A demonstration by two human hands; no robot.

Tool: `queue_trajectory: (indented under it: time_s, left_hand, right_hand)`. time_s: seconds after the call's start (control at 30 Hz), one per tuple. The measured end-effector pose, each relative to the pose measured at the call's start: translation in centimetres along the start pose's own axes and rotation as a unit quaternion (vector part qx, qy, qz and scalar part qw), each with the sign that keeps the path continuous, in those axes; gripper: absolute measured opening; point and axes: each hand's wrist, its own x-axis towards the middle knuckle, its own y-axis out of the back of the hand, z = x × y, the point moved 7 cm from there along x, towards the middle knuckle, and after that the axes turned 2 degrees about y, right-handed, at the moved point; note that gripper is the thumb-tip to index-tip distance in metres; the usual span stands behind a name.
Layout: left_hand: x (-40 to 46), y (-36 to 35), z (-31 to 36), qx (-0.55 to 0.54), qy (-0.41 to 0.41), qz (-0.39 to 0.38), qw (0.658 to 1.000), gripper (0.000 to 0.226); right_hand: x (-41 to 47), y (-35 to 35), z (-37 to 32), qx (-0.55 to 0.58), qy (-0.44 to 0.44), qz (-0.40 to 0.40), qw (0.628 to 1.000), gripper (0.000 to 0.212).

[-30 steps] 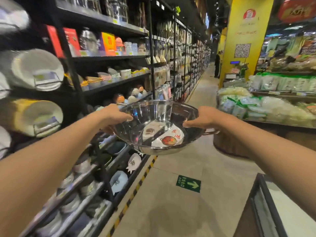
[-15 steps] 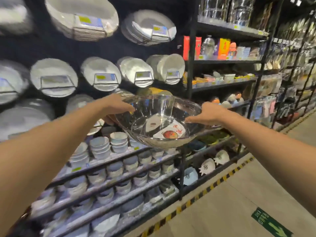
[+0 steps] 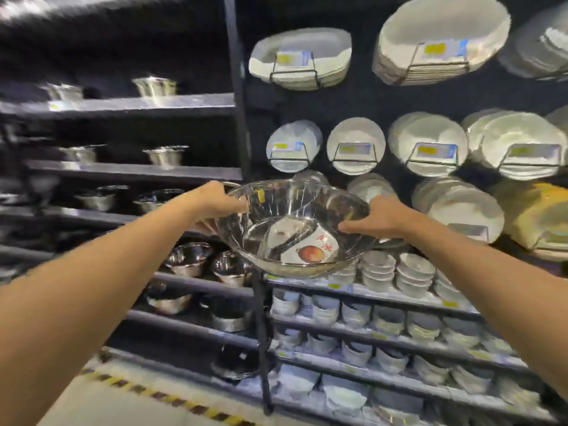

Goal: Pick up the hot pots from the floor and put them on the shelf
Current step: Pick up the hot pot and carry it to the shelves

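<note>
I hold a shiny steel hot pot (image 3: 276,216) at chest height in front of the shelving. It has a divider inside and a paper label with a red pot picture lying in its bottom. My left hand (image 3: 215,201) grips the rim at its left side, by a ring handle. My right hand (image 3: 376,218) grips the rim at its right side. The pot is level and hangs in the air, clear of any shelf. Black shelves (image 3: 138,172) at the left carry other steel pots (image 3: 166,155).
Steel bowls (image 3: 189,258) sit on lower left shelves. White plates (image 3: 356,146) hang in wire racks on the dark wall at the right, with stacked bowls (image 3: 415,273) on shelves below. A black upright post (image 3: 238,87) splits the two sections. Yellow-black tape (image 3: 147,392) edges the floor.
My view has swung left along the aisle from the open walkway to the plate wall and the steel pot shelves. Both hands kept their hold on the pot.
</note>
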Motion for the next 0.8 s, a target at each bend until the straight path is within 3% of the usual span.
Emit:
queue_trajectory:
  time_s: [0.2,0.37,0.5,0.63,0.8]
  left_hand:
    - [-4.4,7.9,-11.4,0.050,0.131,0.098,0.985,0.081]
    - [-10.7,13.0,-19.8,0.082,0.238,0.156,0.955,0.085]
    - [-16.5,16.4,-26.7,0.045,0.309,0.200,0.929,0.056]
    - [-22.3,20.1,-34.7,0.041,0.385,0.236,0.891,0.046]
    - [-26.4,26.2,-43.4,0.032,0.436,0.262,0.860,0.055]
  right_hand:
    - [5.7,-6.2,-11.8,0.011,0.143,-0.042,0.989,0.077]
    - [7.2,-11.4,-22.6,0.030,0.256,-0.091,0.962,0.075]
    - [7.1,-15.2,-31.9,0.047,0.324,-0.109,0.938,0.072]
    - [6.2,-19.5,-42.0,0.080,0.369,-0.146,0.914,0.065]
    - [5.8,-24.2,-55.3,0.084,0.422,-0.169,0.886,0.074]
